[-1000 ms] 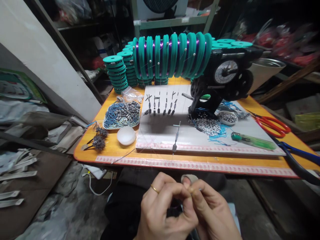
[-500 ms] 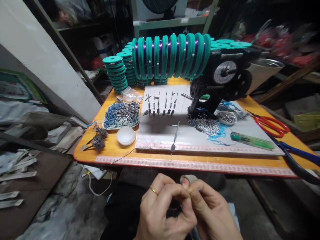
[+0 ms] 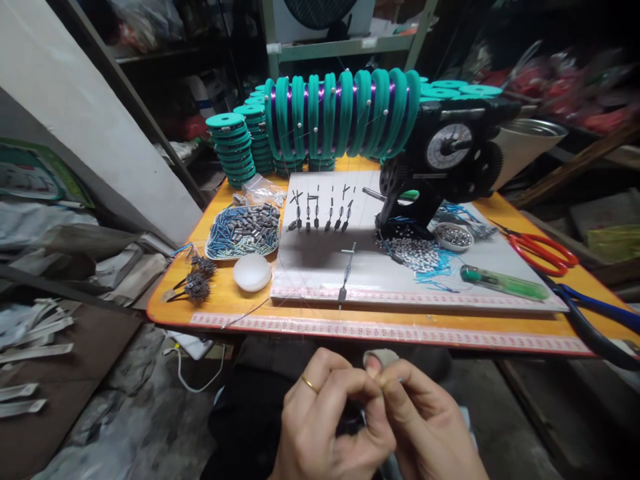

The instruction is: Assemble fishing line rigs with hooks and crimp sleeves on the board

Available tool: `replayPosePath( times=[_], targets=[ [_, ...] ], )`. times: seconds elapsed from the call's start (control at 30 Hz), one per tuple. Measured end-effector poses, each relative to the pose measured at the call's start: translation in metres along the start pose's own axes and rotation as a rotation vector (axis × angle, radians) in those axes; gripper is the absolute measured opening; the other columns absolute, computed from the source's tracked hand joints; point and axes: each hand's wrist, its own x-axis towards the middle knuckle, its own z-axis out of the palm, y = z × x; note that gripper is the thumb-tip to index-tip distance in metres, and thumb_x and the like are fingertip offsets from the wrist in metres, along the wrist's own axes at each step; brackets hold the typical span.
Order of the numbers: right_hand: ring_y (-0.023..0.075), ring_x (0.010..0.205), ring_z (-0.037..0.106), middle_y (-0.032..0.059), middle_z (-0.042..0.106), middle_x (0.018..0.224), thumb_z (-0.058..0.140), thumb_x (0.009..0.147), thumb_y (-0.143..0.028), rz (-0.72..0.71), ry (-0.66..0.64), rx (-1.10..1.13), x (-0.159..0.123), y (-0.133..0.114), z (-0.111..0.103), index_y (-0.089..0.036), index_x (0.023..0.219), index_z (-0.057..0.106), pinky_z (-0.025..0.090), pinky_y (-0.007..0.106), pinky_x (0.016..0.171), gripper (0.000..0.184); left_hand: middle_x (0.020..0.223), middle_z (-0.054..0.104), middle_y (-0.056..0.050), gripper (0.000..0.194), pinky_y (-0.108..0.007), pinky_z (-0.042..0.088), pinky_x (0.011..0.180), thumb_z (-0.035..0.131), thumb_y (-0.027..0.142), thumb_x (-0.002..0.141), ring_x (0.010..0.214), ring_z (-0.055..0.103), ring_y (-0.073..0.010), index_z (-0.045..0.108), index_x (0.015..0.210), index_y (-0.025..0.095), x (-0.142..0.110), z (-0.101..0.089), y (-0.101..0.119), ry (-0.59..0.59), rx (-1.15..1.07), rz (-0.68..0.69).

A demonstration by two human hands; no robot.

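Left hand [image 3: 330,420], right hand [image 3: 425,420]: fingers together — anything between is hidden | before worktop [image 3: 220,301] front edge | measuring tape [image 3: 425,335] nearby

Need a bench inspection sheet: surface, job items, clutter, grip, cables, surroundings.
Surface: orange tabletop under a pale board; measuring tape along the front edge.
Job items: teal spools on a spindle; any piece between the hands is too hidden to identify.
Clutter: parts tray, red-handled scissors, green utility knife.
Grip: left hand and right hand pinched, meeting at the fingertips.
Cables: white cable below the table's left side.
Surroundings: shelving behind.
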Motion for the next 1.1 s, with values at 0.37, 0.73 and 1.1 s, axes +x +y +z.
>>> replayPosePath(
  times=[0.37, 0.73, 1.1],
  targets=[
    [0.0146, 0.076, 0.059, 0.0024, 0.062, 0.072, 0.085, 0.071, -0.043, 0.012, -0.006, 0.030, -0.0003, -0.0059, 0.0066, -0.018, 0.065, 0.067, 0.050, 0.023, 0.078, 0.031, 0.068, 0.053, 0.002, 0.016, -0.015, 0.049, 0.056, 0.056, 0.003, 0.080, 0.061, 0.058, -0.0085, 0.059, 0.079, 0.019, 0.0013, -0.0035, -0.0026, -0.038, 0.005, 0.019],
    [0.0118, 0.073, 0.058, 0.0006, 0.060, 0.070, 0.085, 0.070, -0.044, 0.016, 0.001, 0.035, -0.0021, -0.0046, 0.0093, -0.018, 0.065, 0.067, 0.049, 0.017, 0.071, 0.032, 0.068, 0.055, 0.001, 0.016, -0.016, 0.049, 0.052, 0.058, 0.003, 0.080, 0.058, 0.056, -0.0090, 0.058, 0.079, 0.020, -0.0007, -0.0032, -0.0028, -0.018, 0.039, 0.021],
    [0.0131, 0.073, 0.058, 0.0016, 0.060, 0.071, 0.086, 0.070, -0.042, 0.045, -0.010, 0.072, -0.0016, -0.0053, 0.0104, -0.017, 0.064, 0.067, 0.051, 0.020, 0.072, 0.032, 0.068, 0.053, 0.002, 0.016, -0.014, 0.047, 0.054, 0.057, 0.003, 0.081, 0.060, 0.057, -0.0083, 0.059, 0.079, 0.019, -0.0010, -0.0031, -0.0037, -0.015, 0.021, 0.014]
  ],
)
